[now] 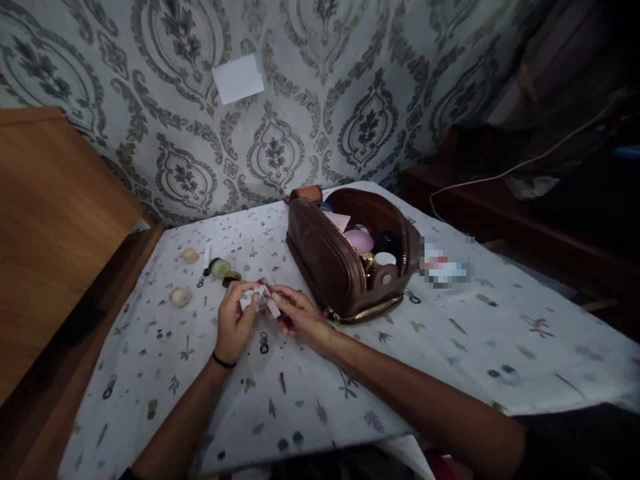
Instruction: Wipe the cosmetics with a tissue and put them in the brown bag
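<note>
My left hand (pixel 235 323), with a black band at its wrist, is closed on a crumpled white tissue or wipe (pixel 246 300). My right hand (pixel 305 323) pinches a small pink and dark red tube (pixel 273 305), probably a lip gloss. The tissue touches the tube's dark red end; fingers hide part of both. Just right of my hands stands a brown leather toiletry bag (pixel 323 253), unzipped. Inside it are a pink rounded item (pixel 359 240), a white lid (pixel 385 260), a gold-coloured cap (pixel 367 260) and a black round item (pixel 386 241).
Left of my hands, a yellow-green jar (pixel 220 268) and two small pale yellow round items (pixel 180 297) lie on the patterned white tablecloth (pixel 320 393). Right of the bag is a blurred-out packet (pixel 443 263). A wooden cabinet (pixel 60 233) borders the left; behind is a patterned wall (pixel 275 147).
</note>
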The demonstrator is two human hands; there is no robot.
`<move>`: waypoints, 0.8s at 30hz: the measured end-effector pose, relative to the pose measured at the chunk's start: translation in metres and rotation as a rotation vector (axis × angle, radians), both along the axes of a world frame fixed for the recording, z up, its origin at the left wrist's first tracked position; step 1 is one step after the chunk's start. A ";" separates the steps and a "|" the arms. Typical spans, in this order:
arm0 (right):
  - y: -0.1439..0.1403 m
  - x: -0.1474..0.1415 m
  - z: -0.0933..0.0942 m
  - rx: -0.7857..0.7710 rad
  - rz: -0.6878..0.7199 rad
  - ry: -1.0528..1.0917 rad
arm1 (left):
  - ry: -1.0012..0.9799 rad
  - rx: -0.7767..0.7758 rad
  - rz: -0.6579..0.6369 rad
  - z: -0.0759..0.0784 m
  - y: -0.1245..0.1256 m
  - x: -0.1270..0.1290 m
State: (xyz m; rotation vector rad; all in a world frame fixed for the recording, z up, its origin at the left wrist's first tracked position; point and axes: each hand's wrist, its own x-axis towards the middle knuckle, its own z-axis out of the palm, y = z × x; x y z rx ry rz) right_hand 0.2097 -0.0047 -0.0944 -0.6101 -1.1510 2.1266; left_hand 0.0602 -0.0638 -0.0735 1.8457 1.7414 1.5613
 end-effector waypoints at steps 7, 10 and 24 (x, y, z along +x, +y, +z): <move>0.003 -0.002 -0.002 -0.051 -0.050 0.016 | 0.075 0.002 -0.123 0.004 -0.003 0.005; 0.004 -0.002 -0.004 -0.082 -0.049 0.050 | 0.107 0.002 -0.213 0.005 -0.004 0.007; 0.004 0.001 0.000 -0.025 0.026 0.008 | -0.001 0.041 -0.022 0.003 0.000 -0.006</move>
